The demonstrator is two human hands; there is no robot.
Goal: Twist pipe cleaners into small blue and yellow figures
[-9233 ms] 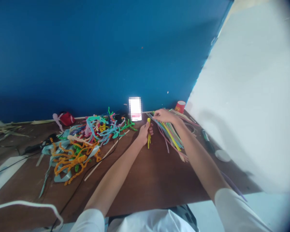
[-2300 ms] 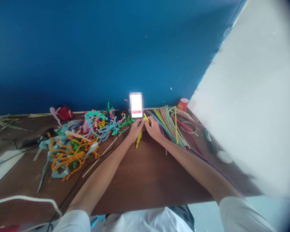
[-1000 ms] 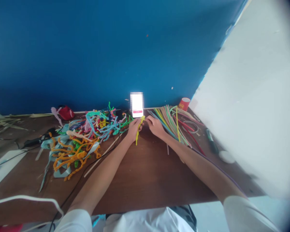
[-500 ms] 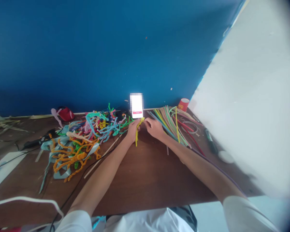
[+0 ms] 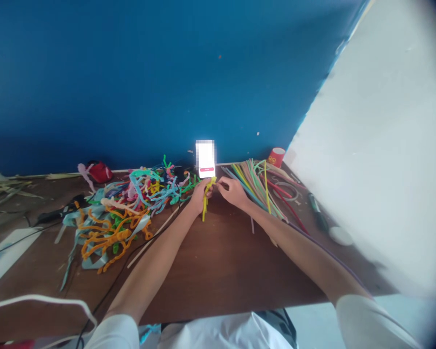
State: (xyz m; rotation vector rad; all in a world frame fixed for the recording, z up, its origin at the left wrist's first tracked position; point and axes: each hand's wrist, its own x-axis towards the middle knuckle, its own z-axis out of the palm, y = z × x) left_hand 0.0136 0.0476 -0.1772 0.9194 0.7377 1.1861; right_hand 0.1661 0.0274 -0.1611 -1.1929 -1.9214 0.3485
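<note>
My left hand (image 5: 199, 195) is wrapped around a yellow pipe cleaner (image 5: 205, 206) piece, bent and twisted, with its ends hanging below the fingers and a knobbly top showing above them. Just to the right, my right hand (image 5: 233, 192) has its thumb and fingertips drawn together in a pinch beside the top of the yellow piece. Whatever those fingertips hold, if anything, is too small to make out. Both hands are over the far middle of the brown table (image 5: 218, 271), in front of a lit phone (image 5: 206, 160) propped at the wall.
Left lies a heap of finished-looking pipe cleaner shapes, orange ones (image 5: 112, 240) in front. Straight pipe cleaners (image 5: 252, 182) fan out under my right forearm. A red cup (image 5: 276, 157), a dark green marker (image 5: 317, 212), a white round object (image 5: 340, 236) and a black cable (image 5: 131, 254) are around.
My right fingertips have shifted slightly away from the top of the yellow piece. The left hand keeps its hold almost unmoved, and the hanging ends have swung a little left.
</note>
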